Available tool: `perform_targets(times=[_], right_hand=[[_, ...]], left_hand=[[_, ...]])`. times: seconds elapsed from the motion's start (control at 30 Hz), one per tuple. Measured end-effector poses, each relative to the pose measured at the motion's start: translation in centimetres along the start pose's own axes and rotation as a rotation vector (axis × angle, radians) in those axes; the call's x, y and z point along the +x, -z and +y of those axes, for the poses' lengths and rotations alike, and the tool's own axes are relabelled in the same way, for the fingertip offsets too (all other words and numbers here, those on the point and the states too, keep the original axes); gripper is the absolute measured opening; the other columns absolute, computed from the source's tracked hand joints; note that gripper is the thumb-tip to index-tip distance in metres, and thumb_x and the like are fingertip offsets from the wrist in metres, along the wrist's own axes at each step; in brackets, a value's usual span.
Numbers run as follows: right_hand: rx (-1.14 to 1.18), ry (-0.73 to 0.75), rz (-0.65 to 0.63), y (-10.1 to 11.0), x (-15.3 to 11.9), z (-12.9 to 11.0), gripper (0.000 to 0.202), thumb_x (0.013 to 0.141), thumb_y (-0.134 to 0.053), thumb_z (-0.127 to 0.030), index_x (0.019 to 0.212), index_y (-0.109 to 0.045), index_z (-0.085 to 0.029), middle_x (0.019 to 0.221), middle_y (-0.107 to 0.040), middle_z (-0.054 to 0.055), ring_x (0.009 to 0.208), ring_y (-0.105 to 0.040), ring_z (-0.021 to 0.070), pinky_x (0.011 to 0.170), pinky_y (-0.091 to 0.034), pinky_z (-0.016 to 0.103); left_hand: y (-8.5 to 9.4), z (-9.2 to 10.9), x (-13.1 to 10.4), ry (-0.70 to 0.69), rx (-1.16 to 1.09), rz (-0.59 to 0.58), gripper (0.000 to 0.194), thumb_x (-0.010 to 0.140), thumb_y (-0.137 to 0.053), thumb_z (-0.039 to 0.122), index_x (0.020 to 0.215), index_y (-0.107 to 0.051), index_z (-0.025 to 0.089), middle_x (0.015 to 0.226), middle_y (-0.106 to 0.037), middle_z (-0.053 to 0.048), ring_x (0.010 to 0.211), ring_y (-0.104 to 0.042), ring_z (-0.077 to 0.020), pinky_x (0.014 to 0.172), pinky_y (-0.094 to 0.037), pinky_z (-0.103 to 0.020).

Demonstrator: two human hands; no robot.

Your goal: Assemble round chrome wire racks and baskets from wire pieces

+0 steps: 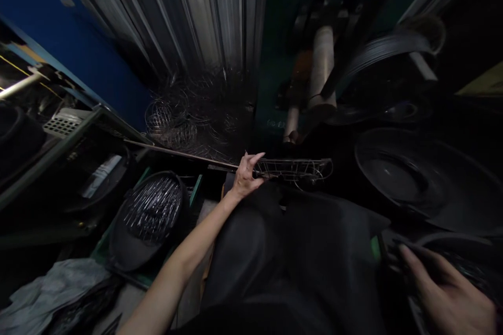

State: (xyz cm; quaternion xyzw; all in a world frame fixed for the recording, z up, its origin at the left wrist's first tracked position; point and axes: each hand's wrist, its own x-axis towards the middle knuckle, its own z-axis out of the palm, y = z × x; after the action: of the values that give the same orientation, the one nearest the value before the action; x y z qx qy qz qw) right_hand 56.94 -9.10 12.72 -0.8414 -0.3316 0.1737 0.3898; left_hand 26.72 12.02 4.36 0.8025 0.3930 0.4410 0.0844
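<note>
My left hand [247, 177] grips the left end of a wire rack [293, 168], thumb below and fingers above. The rack is long and low, made of thin metal wires, and lies level just beyond my dark-covered lap [298, 241]. My right hand [451, 285] is low at the right, slightly blurred, with its fingers stretched out and apart. Those fingers are beside a dark bin [467, 243] with shiny pieces inside. I see nothing held in that hand, though its underside is hidden.
A black basin [126, 251] of short metal rods stands at left, near a pale cloth [58, 290]. Tangled wire pieces [176, 125] lie ahead below corrugated metal sheeting [204, 10]. A machine with a metal cylinder [323, 63] rises ahead. Large dark basins [428, 178] stand at right.
</note>
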Motion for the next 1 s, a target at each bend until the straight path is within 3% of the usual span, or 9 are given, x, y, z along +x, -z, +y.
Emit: perform_targets(times=[0.07, 0.13, 0.23, 0.37, 0.5, 0.7, 1.0], right_hand=[[0.066, 0.0, -0.147, -1.8, -1.1, -4.6, 0.03, 0.064, -0.069, -0.052, 0.078, -0.069, -0.026, 0.076, -0.07, 0.007, 0.067, -0.063, 0.0241, 0.057, -0.048, 0.036], [0.151, 0.129, -0.258, -4.1, -1.5, -8.0, 0.036, 0.067, -0.066, -0.055, 0.078, -0.069, -0.021, 0.079, -0.07, 0.006, 0.072, -0.064, 0.0224, 0.066, -0.05, 0.034], [0.177, 0.231, -0.33, -7.5, -0.6, -10.6, 0.035, 0.072, -0.061, -0.053, 0.078, -0.066, -0.019, 0.077, -0.069, 0.005, 0.07, -0.062, 0.0196, 0.067, -0.048, 0.031], [0.121, 0.258, -0.247, -10.7, 1.0, -11.9, 0.032, 0.075, -0.056, -0.05, 0.076, -0.063, -0.019, 0.07, -0.066, 0.004, 0.062, -0.057, 0.0169, 0.061, -0.044, 0.029], [0.13, 0.337, -0.169, -12.4, 1.2, -12.7, 0.032, 0.077, -0.053, -0.05, 0.076, -0.061, -0.019, 0.071, -0.066, 0.004, 0.059, -0.055, 0.0156, 0.061, -0.043, 0.028], [0.078, 0.376, -0.158, -13.5, 1.5, -13.1, 0.033, 0.078, -0.051, -0.05, 0.078, -0.061, -0.019, 0.07, -0.066, 0.004, 0.051, -0.049, 0.0132, 0.058, -0.041, 0.028], [0.056, 0.458, -0.092, -14.3, 2.7, -13.7, 0.031, 0.08, -0.048, -0.046, 0.083, -0.062, -0.019, 0.078, -0.069, 0.006, 0.059, -0.055, 0.0161, 0.063, -0.042, 0.029]], left_hand=[[0.5, 1.7, 0.1, -0.065, 0.036, -0.056, 0.066, 0.08, -0.066, 0.034, 0.138, -0.037, 0.02, 0.115, -0.056, -0.01, 0.109, -0.056, -0.0217, 0.108, -0.039, -0.05], [0.6, 3.3, 0.6, -0.095, 0.103, -0.097, 0.064, 0.081, -0.065, 0.032, 0.138, -0.038, 0.022, 0.114, -0.055, -0.009, 0.109, -0.056, -0.0209, 0.11, -0.036, -0.052], [0.3, 5.1, 1.4, -0.113, 0.208, -0.112, 0.058, 0.08, -0.064, 0.025, 0.135, -0.044, 0.025, 0.112, -0.055, -0.007, 0.107, -0.056, -0.0208, 0.11, -0.035, -0.054], [0.1, 5.7, 1.8, -0.13, 0.239, -0.089, 0.061, 0.078, -0.063, 0.019, 0.136, -0.044, 0.022, 0.113, -0.056, -0.009, 0.107, -0.056, -0.0226, 0.111, -0.033, -0.056], [0.0, 5.2, 2.0, -0.103, 0.266, -0.065, 0.057, 0.08, -0.061, 0.022, 0.135, -0.045, 0.024, 0.113, -0.057, -0.009, 0.106, -0.057, -0.0231, 0.11, -0.034, -0.056], [-0.4, 4.7, 2.5, -0.074, 0.278, -0.037, 0.054, 0.081, -0.06, 0.023, 0.133, -0.046, 0.024, 0.113, -0.058, -0.008, 0.107, -0.057, -0.0227, 0.112, -0.033, -0.054], [-1.1, 4.2, 3.2, -0.092, 0.255, -0.032, 0.052, 0.082, -0.059, 0.024, 0.133, -0.046, 0.021, 0.113, -0.057, -0.009, 0.107, -0.056, -0.0227, 0.111, -0.033, -0.053]])
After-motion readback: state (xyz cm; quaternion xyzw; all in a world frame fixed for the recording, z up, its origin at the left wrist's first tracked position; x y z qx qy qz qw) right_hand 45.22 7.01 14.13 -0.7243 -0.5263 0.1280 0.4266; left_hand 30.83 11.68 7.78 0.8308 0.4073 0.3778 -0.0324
